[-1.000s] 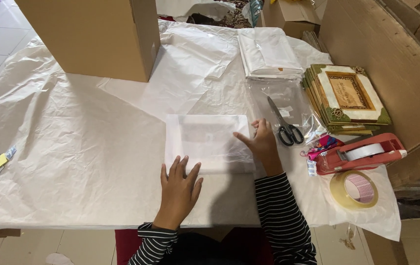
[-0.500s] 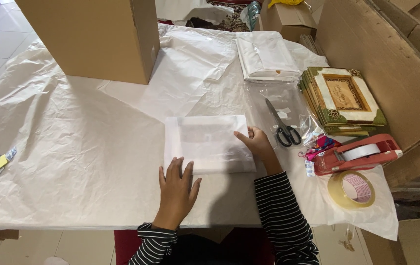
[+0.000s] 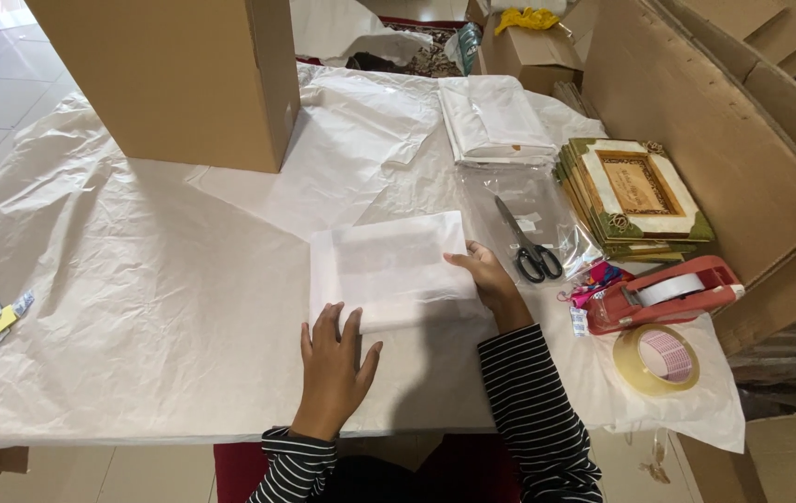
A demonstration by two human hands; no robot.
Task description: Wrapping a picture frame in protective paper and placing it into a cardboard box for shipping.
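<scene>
Work in hand: wrapping a flat rectangular item in white paper; the wrapped parcel (image 3: 389, 270) lies mid-surface, just ahead of the person.
Left hand (image 3: 335, 365): flat, fingers spread, pressing on the paper sheet (image 3: 137, 279) at the parcel's 6–7 o'clock corner; grip apart, holding nothing.
Right hand (image 3: 486, 279): at the parcel's 3 o'clock edge, fingers curled onto the side fold; grip looks loosely closed on the paper edge, not clamped.
Done (judged): item fully covered, paper folded over top; long sides look neat.
Left (judged): the 3 o'clock end fold not yet sealed; no tape seen on parcel.
Tape dispenser (image 3: 668, 293): red, at 3 o'clock of parcel, well apart, untouched.
Tape roll (image 3: 656, 359): loose, at 4 o'clock, near surface edge.
Scissors (image 3: 528, 247): just beside right hand, at 2 o'clock, lying on clear plastic.
Framed pictures (image 3: 635, 196): stack at 2 o'clock, unwrapped, so more to do.
Folded paper stack (image 3: 496, 121): at 1 o'clock.
Cardboard box (image 3: 175, 79): at 11 o'clock, upright.
</scene>
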